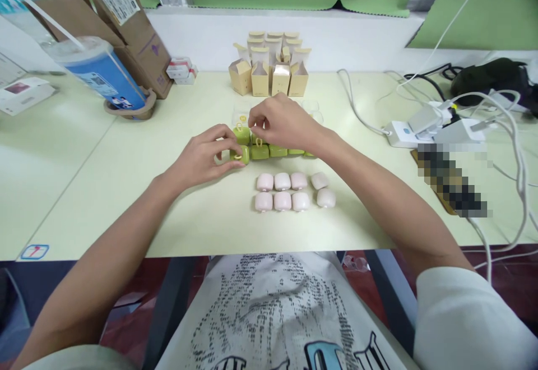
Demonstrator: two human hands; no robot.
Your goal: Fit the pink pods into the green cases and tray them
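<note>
Two bare hands at work over small cases on a pale yellow-green, smooth-topped desk. The left hand has its thumb and index finger closed about a glossy green, rounded, block-shaped case bearing a pale yellow loop; this case lies at the left end of the front row, and the firmness of the hold cannot be judged. The right hand is bent over the further glossy green, rounded cases beside it; whether its fingertips meet or grip anything is hidden. Nearer the person lie pale pink-to-white, rounded cases in two rows, the right-hand pair slightly apart. Clear plastic pieces lie behind the green group, and tan, open-topped cardboard boxes stand against the wall. Possible faults, by judgement: the smooth rounded case could slip or roll if pinched off-centre; the close packing could let one nudge disturb the row; a finger could snag a raised loop and tip its case; the low right forearm could brush the nearby pale pair.
</note>
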